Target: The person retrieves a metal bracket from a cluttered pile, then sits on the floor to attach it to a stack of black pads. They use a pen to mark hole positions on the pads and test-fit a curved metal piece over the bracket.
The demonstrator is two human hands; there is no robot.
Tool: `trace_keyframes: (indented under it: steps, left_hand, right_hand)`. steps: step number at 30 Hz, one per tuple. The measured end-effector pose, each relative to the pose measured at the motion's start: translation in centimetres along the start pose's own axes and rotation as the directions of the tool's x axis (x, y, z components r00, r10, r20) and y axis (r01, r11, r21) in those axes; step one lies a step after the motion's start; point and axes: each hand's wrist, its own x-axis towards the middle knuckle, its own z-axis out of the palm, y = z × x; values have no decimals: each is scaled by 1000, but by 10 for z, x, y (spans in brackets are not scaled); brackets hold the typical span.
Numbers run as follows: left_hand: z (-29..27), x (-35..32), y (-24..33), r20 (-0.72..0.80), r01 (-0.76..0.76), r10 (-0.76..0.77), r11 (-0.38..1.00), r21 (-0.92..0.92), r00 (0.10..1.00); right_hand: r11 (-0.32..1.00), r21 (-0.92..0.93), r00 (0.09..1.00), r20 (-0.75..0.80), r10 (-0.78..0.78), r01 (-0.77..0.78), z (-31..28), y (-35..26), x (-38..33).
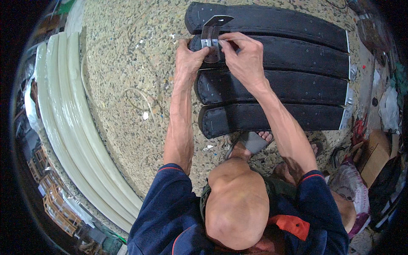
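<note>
Several long black padded panels lie side by side on the speckled floor in front of me. A bent metal bracket (pixel 211 30) stands at the left end of the second black panel (pixel 297 52) from the far side, its slotted upper arm leaning right. My left hand (pixel 189 59) is closed at that end, its thumb pressing on the bracket's lower left side. From the right, my right hand (pixel 245 53) reaches in with thumb and forefinger pinched together beside the bracket. Whatever sits between those fingertips is too small to make out.
Long pale plastic-wrapped strips (pixel 72 97) curve along the left side. Wooden crates (pixel 59 204) are at lower left. A cardboard box (pixel 376 157) and a patterned bag (pixel 350 187) stand at right. My sandalled foot (pixel 255 142) is just below the nearest panel.
</note>
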Motion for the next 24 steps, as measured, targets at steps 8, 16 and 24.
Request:
trace_keyframes:
  steps: [8, 16, 24]
  left_hand:
    - [3, -5, 7, 10, 17, -17, 999, -48, 1000]
    - [1, -5, 8, 26, 34, -33, 999, -37, 999]
    - [1, -5, 7, -4, 19, -19, 1000, 6, 1000]
  right_hand:
    - [993, 34, 991, 62, 115, -117, -7, 0, -33]
    - [998, -4, 995, 77, 59, -59, -3, 4, -34]
    - [996, -5, 991, 98, 95, -95, 1, 4, -33]
